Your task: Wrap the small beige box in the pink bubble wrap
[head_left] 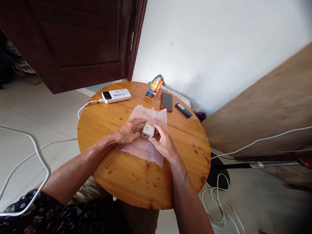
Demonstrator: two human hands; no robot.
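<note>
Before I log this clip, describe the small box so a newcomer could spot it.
Find the round wooden table, then the bubble wrap on it. Over that, the left hand and right hand frame the small box. Unlike the flat, dark phone beyond, it's a pale block with a barcode.

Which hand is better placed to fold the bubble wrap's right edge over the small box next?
Probably the right hand: it is at the small box's right side, nearer that edge of the bubble wrap. The left hand, at the left side, could steady the box meanwhile.
</note>
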